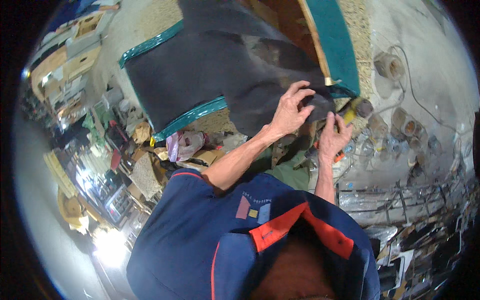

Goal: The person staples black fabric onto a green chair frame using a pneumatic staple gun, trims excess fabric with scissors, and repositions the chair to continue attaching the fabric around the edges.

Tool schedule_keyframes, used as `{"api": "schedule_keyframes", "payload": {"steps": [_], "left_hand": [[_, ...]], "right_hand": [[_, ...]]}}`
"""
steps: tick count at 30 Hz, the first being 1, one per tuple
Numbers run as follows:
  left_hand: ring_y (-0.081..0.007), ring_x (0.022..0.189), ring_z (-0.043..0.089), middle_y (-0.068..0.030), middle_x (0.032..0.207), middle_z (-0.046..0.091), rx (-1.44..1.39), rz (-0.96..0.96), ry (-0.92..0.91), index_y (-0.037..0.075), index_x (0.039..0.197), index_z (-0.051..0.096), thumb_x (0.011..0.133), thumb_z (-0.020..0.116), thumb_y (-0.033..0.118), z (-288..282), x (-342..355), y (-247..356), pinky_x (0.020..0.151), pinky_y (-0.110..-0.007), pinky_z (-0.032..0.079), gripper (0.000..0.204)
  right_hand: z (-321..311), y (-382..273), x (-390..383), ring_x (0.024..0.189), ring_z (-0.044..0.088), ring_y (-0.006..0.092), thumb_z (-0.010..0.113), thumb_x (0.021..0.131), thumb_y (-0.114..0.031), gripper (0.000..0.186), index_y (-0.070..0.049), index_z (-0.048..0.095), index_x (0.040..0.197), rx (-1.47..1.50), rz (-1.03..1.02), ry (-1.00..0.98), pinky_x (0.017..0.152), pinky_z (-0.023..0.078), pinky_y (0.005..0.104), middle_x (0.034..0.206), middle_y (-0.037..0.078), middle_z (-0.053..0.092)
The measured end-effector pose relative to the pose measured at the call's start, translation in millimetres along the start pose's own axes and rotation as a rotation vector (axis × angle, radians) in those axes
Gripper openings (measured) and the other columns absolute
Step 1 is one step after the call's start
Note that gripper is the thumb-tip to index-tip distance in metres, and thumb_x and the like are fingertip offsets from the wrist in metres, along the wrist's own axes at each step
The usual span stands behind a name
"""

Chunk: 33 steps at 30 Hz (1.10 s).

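A wide sheet of black cloth (185,75) lies over a frame covered in shiny green material (195,112). My left hand (292,110) rests on the cloth near its right end, fingers spread and slightly bent. Just right of it, my right hand (334,137) has its thumb and fingertips at the cloth's edge, seemingly pinching it. A tool with a yellow part (352,112) lies beyond the right fingers, partly hidden. A wooden strip (316,45) runs along the green panel (334,42) above my hands.
Cut-open containers (400,122) and a cable (410,85) lie on the floor to the right. Plastic bags (187,145) and scraps sit below the cloth. Dark metal parts (420,240) crowd the lower right. Wooden pieces (65,62) stand at the far left.
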<state>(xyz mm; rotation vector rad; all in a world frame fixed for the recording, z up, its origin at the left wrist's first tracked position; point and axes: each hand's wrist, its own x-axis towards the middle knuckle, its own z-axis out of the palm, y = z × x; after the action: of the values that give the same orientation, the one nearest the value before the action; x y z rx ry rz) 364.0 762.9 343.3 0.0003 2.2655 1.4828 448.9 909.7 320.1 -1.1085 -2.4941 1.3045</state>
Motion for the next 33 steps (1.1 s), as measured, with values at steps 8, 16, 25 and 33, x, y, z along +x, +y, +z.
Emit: {"api": "schedule_keyframes", "payload": {"steps": [8,16,25,33], "left_hand": [[-0.0376,0.109,0.063,-0.0215,0.122,0.059,0.604,0.203,0.918,-0.003,0.129,0.060,0.079,0.074,0.002,-237.4,107.7,-66.5,0.081,-0.038,0.057,0.052],[-0.0295,0.097,0.074,-0.0209,0.105,0.077,0.606,-0.094,0.455,0.005,0.136,0.067,0.078,0.078,0.014,-398.1,250.2,-103.2,0.092,-0.042,0.056,0.060],[-0.0357,0.085,0.074,-0.0174,0.087,0.076,1.224,0.259,0.318,0.006,0.092,0.079,0.089,0.072,0.027,-427.2,378.5,20.4,0.077,-0.048,0.057,0.023],[-0.0127,0.075,0.057,0.0015,0.090,0.065,0.078,-0.103,0.188,0.011,0.110,0.073,0.097,0.070,0.014,-348.9,519.2,73.4,0.061,-0.032,0.047,0.014]], "right_hand": [[1.5,-26.1,1.2,0.110,0.057,0.0346,0.078,0.092,-0.020,0.026,0.005,0.076,0.100,-0.045,0.141,0.061,0.106,0.040,0.0450,0.106,0.021,0.068],[2.4,-28.0,8.7,0.103,0.060,0.0387,0.079,0.090,-0.016,0.020,0.002,0.076,0.097,-0.015,0.121,0.105,0.108,0.040,0.0510,0.108,0.023,0.065],[7.3,-31.2,13.1,0.098,0.060,0.0378,0.077,0.089,-0.009,0.014,0.003,0.074,0.096,-0.027,0.055,0.178,0.090,0.048,0.0471,0.099,0.020,0.060],[4.4,-15.6,24.7,0.099,0.060,0.0393,0.077,0.087,-0.010,0.016,0.003,0.073,0.095,-0.063,0.129,0.200,0.089,0.047,0.0478,0.104,0.023,0.057]]}}
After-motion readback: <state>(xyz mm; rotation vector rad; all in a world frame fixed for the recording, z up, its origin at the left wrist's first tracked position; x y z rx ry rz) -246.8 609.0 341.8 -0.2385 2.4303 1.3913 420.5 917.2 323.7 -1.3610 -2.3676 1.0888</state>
